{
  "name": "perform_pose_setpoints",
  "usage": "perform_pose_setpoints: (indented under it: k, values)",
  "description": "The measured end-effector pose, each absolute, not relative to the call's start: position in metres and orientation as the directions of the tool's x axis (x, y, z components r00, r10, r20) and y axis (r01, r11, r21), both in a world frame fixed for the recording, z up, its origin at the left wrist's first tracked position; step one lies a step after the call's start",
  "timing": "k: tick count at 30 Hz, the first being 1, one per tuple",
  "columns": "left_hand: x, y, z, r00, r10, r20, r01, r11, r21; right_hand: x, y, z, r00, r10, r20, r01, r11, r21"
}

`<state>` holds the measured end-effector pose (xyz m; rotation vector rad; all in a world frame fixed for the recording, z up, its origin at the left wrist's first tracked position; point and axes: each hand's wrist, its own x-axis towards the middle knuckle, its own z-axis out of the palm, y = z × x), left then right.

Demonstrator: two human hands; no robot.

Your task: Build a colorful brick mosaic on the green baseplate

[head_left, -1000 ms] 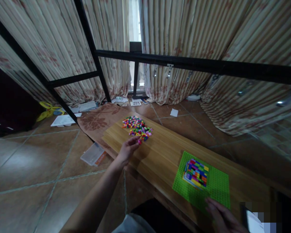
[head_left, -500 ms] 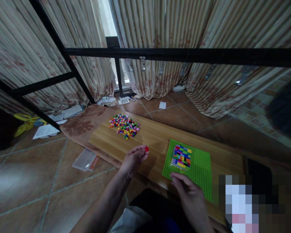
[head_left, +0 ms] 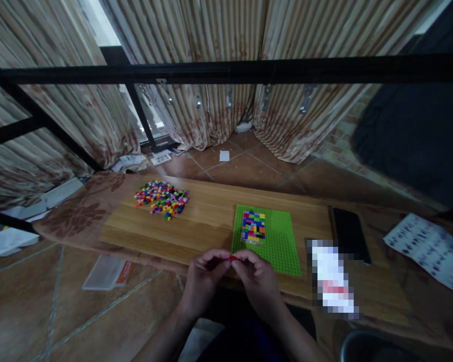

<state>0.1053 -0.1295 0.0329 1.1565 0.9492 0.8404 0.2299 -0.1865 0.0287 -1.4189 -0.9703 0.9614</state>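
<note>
Left hand: (head_left: 206,279) brought in from the edge of the loose pile, where we had it a second ago; now at the near side of the board, thumb and forefinger pinching.
Right hand: (head_left: 259,279) moved across to meet the left, where half a second ago the two were apart; its fingertips close on the same small piece.
Red toy brick: (head_left: 233,258) between both sets of fingertips, just off the near left corner of the baseplate. Half a second ago we saw red in the left fingers only. Whether it is one piece or two pressed together, we cannot tell.
Meaning for the work: we judge the picking-out done for this piece and both hands now engaged in handling it; it is not on the baseplate.
Green studded baseplate: (head_left: 282,247) flat on the wooden board (head_left: 211,203), beyond the hands and slightly to the right.
Multicoloured brick block: (head_left: 253,226) on the baseplate's left part, apart from the held brick; we note no clear change in it.
Loose brick pile: (head_left: 161,197) towards the board's far left, well apart from both hands now.
Printed sheet: (head_left: 430,251) at far right, newly in our view as the head has turned right.
Striped curtains: (head_left: 219,40) behind everything, beyond the black rail (head_left: 226,71).
</note>
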Motion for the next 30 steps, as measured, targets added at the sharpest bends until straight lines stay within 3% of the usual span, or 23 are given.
perform_pose_setpoints:
  k: [7,10,13,15,18,22,26,30]
  values:
    - [0.115,-0.139,0.020,0.257,0.963,-0.086,0.003,0.088,0.996,0.235,-0.188,0.022,0.594,0.783,-0.186,-0.176,-0.099,-0.979]
    - [0.100,-0.114,0.010,0.126,0.990,-0.058,0.038,0.054,0.998,0.256,-0.193,0.023,0.614,0.756,-0.225,-0.242,-0.091,-0.966]
    - [0.074,-0.066,-0.001,0.014,0.999,0.047,0.280,-0.049,0.959,0.278,-0.206,0.020,0.563,0.772,-0.295,-0.306,-0.137,-0.942]
    - [0.056,-0.030,-0.007,-0.008,0.986,0.166,0.496,-0.140,0.857,0.290,-0.213,0.016,0.571,0.754,-0.326,-0.333,-0.150,-0.931]
    - [0.035,0.017,-0.013,0.017,0.952,0.305,0.683,-0.234,0.692,0.303,-0.217,0.009,0.643,0.705,-0.300,-0.270,-0.158,-0.950]
    - [0.025,0.052,-0.015,0.039,0.936,0.350,0.786,-0.246,0.568,0.315,-0.207,0.002,0.696,0.679,-0.233,-0.157,-0.173,-0.972]
    - [0.036,0.050,-0.015,0.031,0.912,0.409,0.771,-0.283,0.571,0.321,-0.191,-0.001,0.698,0.690,-0.194,-0.093,-0.181,-0.979]
    - [0.072,0.013,-0.015,0.125,0.920,0.371,0.604,-0.368,0.707,0.328,-0.178,-0.001,0.653,0.751,-0.102,0.083,-0.204,-0.975]
